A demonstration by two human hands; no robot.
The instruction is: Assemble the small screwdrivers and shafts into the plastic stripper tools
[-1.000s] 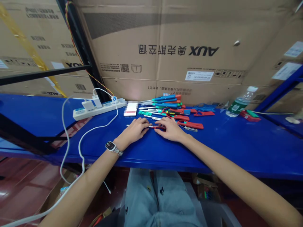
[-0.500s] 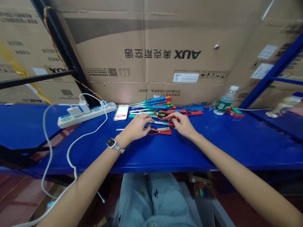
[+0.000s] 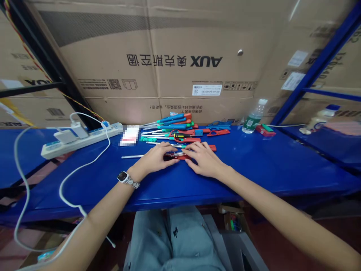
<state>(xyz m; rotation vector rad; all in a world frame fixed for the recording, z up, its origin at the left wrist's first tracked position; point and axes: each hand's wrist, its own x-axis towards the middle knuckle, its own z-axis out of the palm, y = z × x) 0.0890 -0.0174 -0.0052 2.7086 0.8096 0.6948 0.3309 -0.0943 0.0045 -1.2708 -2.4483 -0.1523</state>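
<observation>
A red-handled long-nose lighter [image 3: 182, 157] lies sideways on the blue tabletop, its silver tube [image 3: 131, 156] reaching out to the left. Along its handle runs a small clear-handled screwdriver [image 3: 178, 153]. My left hand [image 3: 153, 159] curls around the trigger part, thumb in front and fingers behind. At the handle end, my right hand [image 3: 205, 160] pinches with its thumb and fingers; they partly hide the handle. Just behind lies another red lighter [image 3: 213, 148], mostly covered by my hands. Beyond are several red and blue lighters in a pile [image 3: 177, 122], with a black-and-yellow screwdriver [image 3: 182, 136] among them.
A white power strip [image 3: 81, 137] with plugs and a trailing white cable [image 3: 84, 163] is at left. A white-screened phone [image 3: 130, 135], partly blurred out, lies near the pile. A water bottle [image 3: 254, 118] and a small red-green item [image 3: 265, 130] stand right. Cardboard boxes [image 3: 169, 30] back the table.
My view has turned right, shifting the scene left. My right hand has come down from the rear lighters to the handle of the front one; my left hand has closed around its trigger part.
</observation>
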